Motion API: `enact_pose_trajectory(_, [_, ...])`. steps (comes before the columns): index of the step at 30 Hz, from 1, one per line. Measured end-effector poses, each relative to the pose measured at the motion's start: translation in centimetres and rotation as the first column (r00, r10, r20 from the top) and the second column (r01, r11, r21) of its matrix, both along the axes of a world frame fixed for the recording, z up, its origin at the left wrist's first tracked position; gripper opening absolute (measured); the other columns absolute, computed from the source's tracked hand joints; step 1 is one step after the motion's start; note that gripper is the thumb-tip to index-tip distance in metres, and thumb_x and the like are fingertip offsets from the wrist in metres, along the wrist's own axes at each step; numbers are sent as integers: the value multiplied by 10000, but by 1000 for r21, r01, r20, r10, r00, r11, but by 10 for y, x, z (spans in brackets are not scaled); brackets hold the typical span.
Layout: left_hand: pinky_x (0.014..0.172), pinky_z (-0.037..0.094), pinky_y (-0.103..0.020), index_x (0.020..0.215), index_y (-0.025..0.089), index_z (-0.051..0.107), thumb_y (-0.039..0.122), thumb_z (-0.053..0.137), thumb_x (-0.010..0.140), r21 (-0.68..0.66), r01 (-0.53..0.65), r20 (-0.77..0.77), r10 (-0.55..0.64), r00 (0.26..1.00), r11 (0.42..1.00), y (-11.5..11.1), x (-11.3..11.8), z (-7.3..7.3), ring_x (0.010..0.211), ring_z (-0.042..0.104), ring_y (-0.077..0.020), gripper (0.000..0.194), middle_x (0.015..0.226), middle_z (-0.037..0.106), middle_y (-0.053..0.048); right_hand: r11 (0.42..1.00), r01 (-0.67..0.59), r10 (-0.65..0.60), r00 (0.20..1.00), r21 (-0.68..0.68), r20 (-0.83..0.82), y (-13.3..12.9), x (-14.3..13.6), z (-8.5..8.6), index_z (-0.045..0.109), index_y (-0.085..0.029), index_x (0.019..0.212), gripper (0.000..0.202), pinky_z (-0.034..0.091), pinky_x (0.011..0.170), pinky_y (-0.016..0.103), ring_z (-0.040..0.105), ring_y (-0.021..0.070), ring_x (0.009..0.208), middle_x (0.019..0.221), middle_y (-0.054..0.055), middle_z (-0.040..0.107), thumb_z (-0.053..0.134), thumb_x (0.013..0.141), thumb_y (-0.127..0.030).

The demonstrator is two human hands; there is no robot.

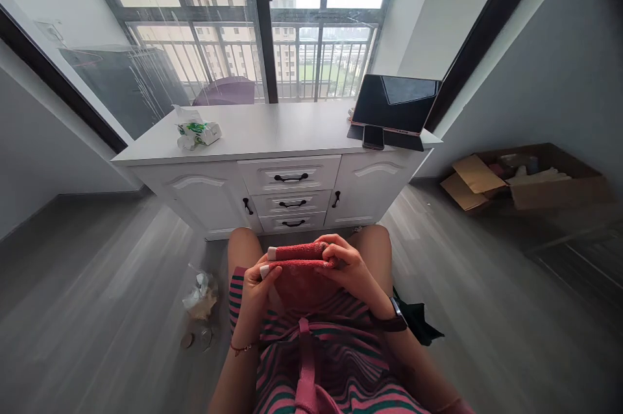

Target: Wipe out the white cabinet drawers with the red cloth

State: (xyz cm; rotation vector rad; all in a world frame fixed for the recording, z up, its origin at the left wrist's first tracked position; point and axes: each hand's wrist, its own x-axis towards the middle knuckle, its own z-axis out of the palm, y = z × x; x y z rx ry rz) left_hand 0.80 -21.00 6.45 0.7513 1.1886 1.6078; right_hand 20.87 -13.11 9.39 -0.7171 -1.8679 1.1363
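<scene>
Between my two hands, above my lap, is a red knitted piece [298, 251] with a fuzzy texture. It shows as two narrow, roughly parallel lengths with white ends on the left, and I cannot tell its exact kind. My left hand [257, 281] pinches it close to the lower white end, thumb on the near side. Around the right-hand end, the fingers of my right hand [348, 265] are curled and gripping, partly covering the knit. A striped pink and green garment [331, 362] covers my lap below.
A white cabinet [287, 132] stands in front of my knees, bearing a tissue pack [199, 133], a tablet [396, 102] and a phone [373, 137]. An open cardboard box [549, 190] sits on the right floor. A plastic bag [201, 297] lies on the left floor.
</scene>
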Motion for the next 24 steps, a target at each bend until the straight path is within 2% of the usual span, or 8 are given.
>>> enact_pose_trajectory(3, [698, 482, -263, 733, 176, 769, 308, 765, 676, 27, -93, -70, 95, 993, 995, 0, 1, 1, 825, 585, -196, 144, 886, 675, -58, 997, 37, -40, 998, 68, 51, 2, 3, -5, 582, -204, 735, 181, 472, 637, 256, 506, 94, 652, 1129, 72, 582, 647, 839, -337])
enact_pose_trajectory(6, [646, 463, -231, 717, 173, 756, 307, 758, 688, 53, -141, -107, 146, 984, 989, 2, 2, 3, 756, 555, -157, 137, 848, 642, -28, 985, 90, -100, 993, 150, 62, 3, 3, -7, 609, -214, 753, 133, 480, 657, 258, 553, 114, 699, 1076, 64, 612, 632, 852, -301])
enact_pose_trajectory(9, [673, 456, -221, 765, 178, 759, 305, 741, 713, 58, -138, -134, 145, 980, 989, 7, 4, 5, 780, 557, -155, 138, 853, 646, -23, 975, 133, -137, 991, 179, 12, 7, 2, -4, 620, -229, 793, 81, 479, 660, 254, 583, 135, 743, 971, 43, 646, 637, 851, -282])
enact_pose_trajectory(11, [727, 462, -233, 834, 184, 760, 308, 726, 734, 41, -92, -123, 96, 988, 995, 10, 6, 5, 827, 571, -168, 162, 899, 666, -32, 972, 172, -167, 985, 162, -44, 9, 2, -1, 617, -230, 797, 83, 481, 669, 258, 602, 146, 758, 919, 33, 664, 645, 846, -290])
enact_pose_trajectory(14, [716, 466, -238, 854, 177, 752, 322, 714, 748, 18, -16, -58, 17, 998, 1000, 14, 10, 5, 801, 581, -165, 184, 866, 674, -35, 970, 232, -224, 969, 74, -101, 12, 2, 0, 621, -230, 826, 91, 487, 700, 271, 627, 165, 797, 901, 29, 688, 633, 851, -317])
enact_pose_trajectory(16, [663, 464, -228, 839, 181, 739, 338, 713, 748, 4, -22, 18, 22, 1000, 1000, 14, 15, 7, 735, 581, -150, 184, 786, 668, -19, 970, 242, -238, 965, 24, -113, 13, 2, 0, 624, -234, 868, 96, 488, 728, 278, 632, 170, 818, 901, 24, 694, 623, 856, -329])
enact_pose_trajectory(20, [639, 464, -211, 806, 200, 720, 364, 743, 714, -20, -111, 181, 113, 977, 994, 15, 25, 14, 687, 579, -126, 188, 772, 690, 6, 979, 204, -202, 969, -2, -139, 16, 0, -2, 598, -231, 835, 115, 480, 742, 279, 620, 169, 823, 871, 17, 680, 634, 844, -340])
enact_pose_trajectory(24, [660, 456, -185, 758, 206, 707, 363, 742, 723, 5, -225, 205, 219, 954, 974, 17, 29, 15, 690, 565, -99, 165, 748, 676, 32, 980, 196, -188, 966, 23, -179, 17, -1, 2, 566, -227, 774, 150, 469, 725, 267, 601, 155, 795, 837, 3, 654, 674, 813, -322])
